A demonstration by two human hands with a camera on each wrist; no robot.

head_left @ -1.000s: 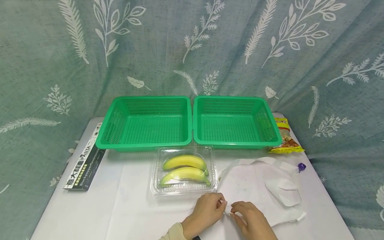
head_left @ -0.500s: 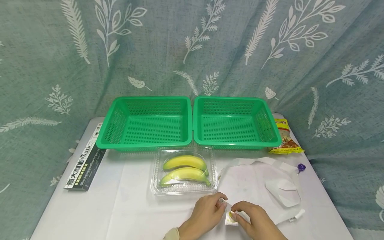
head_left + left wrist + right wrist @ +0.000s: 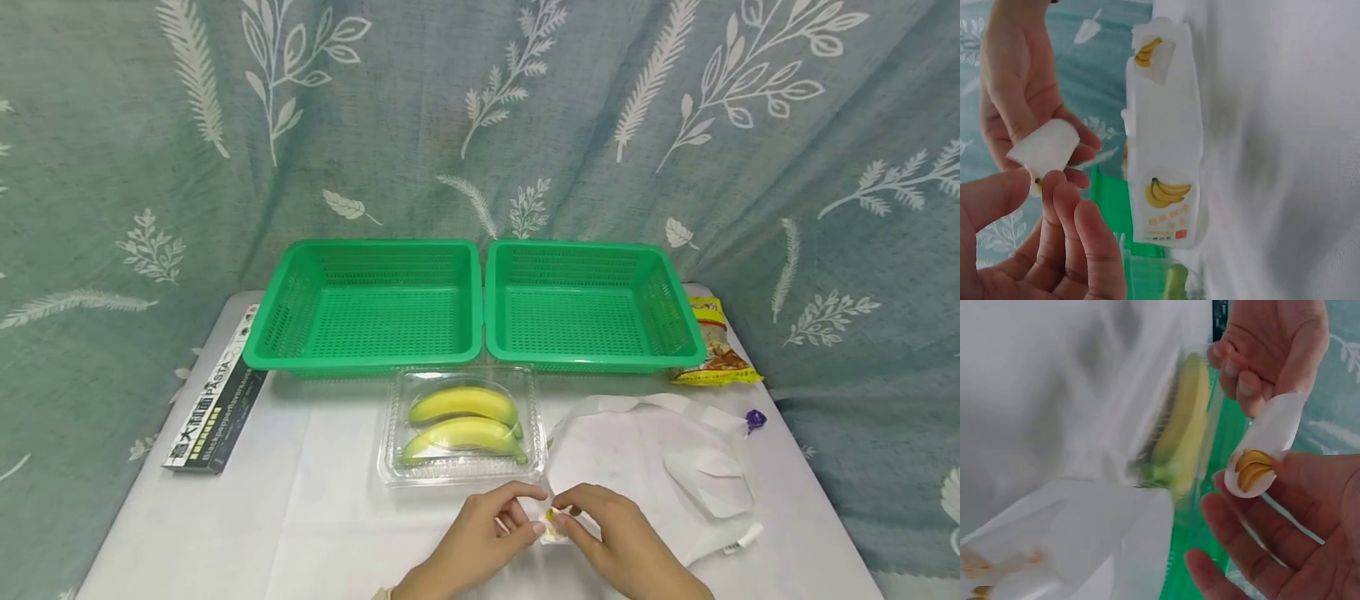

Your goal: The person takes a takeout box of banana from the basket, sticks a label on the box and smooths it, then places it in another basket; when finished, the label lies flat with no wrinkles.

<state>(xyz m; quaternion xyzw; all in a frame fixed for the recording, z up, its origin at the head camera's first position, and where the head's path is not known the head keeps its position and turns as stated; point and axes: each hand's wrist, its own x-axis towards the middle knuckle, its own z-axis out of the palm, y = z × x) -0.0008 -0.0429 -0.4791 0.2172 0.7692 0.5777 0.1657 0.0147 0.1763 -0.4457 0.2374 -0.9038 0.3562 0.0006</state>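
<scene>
In the head view my right hand (image 3: 626, 537) pinches a small white sticker (image 3: 553, 527) with a banana picture between thumb and fingertips. The right wrist view shows the sticker (image 3: 1260, 447) curling, its banana print under the right thumb. My left hand (image 3: 483, 533) is close on the other side, thumb tip beside the sticker, index finger apart from the thumb. In the left wrist view a white sheet (image 3: 1169, 137) bears banana pictures. Just beyond the hands, two bananas (image 3: 463, 425) lie in a clear plastic box (image 3: 390, 471). A flimsy white sheet-like thing (image 3: 622, 475) lies at the right.
Two green baskets (image 3: 360, 364) (image 3: 592, 361) stand side by side at the back. A black and white pasta box (image 3: 213, 417) lies at the left. A yellow food packet (image 3: 716, 367) and a small purple-wrapped thing (image 3: 755, 420) are at the right. A curtain hangs behind.
The right hand has drawn the sticker out and moved it left. The left hand has shifted left, its thumb and index finger now parted. The box and baskets have stayed put.
</scene>
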